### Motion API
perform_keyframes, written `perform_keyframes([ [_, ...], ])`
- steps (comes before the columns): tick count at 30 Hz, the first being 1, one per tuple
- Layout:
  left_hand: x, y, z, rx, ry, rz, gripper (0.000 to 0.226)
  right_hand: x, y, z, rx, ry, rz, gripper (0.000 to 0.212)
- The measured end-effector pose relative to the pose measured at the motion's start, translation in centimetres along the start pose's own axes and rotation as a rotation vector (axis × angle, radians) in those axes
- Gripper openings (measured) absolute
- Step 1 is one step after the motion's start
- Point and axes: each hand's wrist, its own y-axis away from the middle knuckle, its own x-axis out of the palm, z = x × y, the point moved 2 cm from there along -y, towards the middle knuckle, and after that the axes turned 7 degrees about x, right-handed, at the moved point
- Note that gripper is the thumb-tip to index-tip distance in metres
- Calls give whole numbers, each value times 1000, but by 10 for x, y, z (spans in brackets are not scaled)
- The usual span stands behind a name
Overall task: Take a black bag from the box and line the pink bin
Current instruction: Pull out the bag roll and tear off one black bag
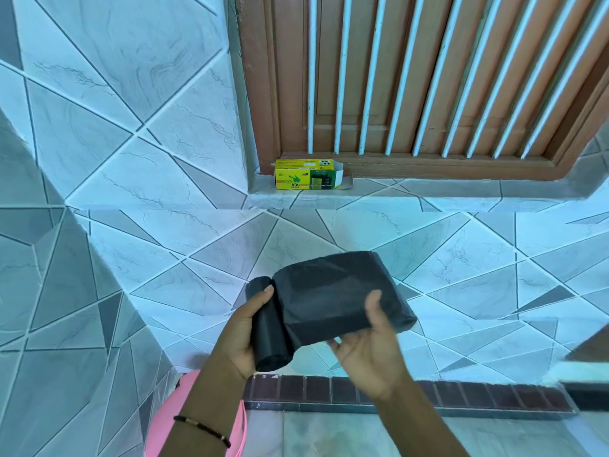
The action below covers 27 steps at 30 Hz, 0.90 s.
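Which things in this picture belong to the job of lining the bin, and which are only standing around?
Belong to the job:
- roll of black bags, gripped by the left hand
- unrolled bag end, pulled by the right hand
- green and yellow bag box, on the ledge
- pink bin, bottom edge of view

Just there:
- wooden window frame
- tiled wall

One box (308,174), one roll (272,328), one bin (194,420)

L hand (245,328) palm-up, fingers (263,296) curled shut in a grip, bead bracelet (202,430) on wrist. R hand (369,347) pinching w/ thumb on top. Both forearms reach fwd.
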Motion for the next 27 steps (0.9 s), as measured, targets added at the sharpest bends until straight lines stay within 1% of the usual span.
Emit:
perform_keyframes([
  [1,2,0,1,-13,-11,13,26,5,1,-12,33,71,-15,75],
  [2,4,0,2,-28,-20,32,26,9,2,-19,47,121,-28,67],
  [4,8,3,4,-65,-21,63,26,12,0,-21,-11,173,-71,38],
  [5,8,4,5,-71,-20,67,27,14,0,-16,-50,181,-111,29],
  [6,5,4,6,-74,-10,64,28,15,-2,-12,-68,165,-154,26],
  [7,3,5,6,-78,19,51,34,14,-3,-9,-72,135,-181,27],
  [9,-3,4,6,-111,94,19,50,14,-6,-6,-52,73,-190,35],
  [13,-12,5,3,-116,149,-30,41,18,-6,1,-9,10,-132,48],
  [16,-15,6,-1,-41,157,-62,32,16,-5,24,-78,-68,-98,57],
  [17,-14,9,-4,-17,160,-71,29,13,-4,33,-119,-84,-82,62],
  [19,-13,9,-7,27,162,-48,22,6,-1,46,-166,-106,-44,83],
  [20,-12,8,-7,42,155,-34,19,4,0,46,-160,-120,-29,86],
  [21,-9,8,-7,50,146,-22,16,5,2,42,-136,-125,-12,80],
  [23,-4,7,-6,50,126,20,16,12,6,20,-42,-66,-12,46],
  [24,-1,8,-5,37,115,34,19,16,8,6,7,-22,-39,34],
  [25,4,10,-5,17,102,47,22,19,8,-5,48,14,-65,30],
  [27,8,12,-4,-1,89,65,27,21,4,-15,66,38,-116,32],
])
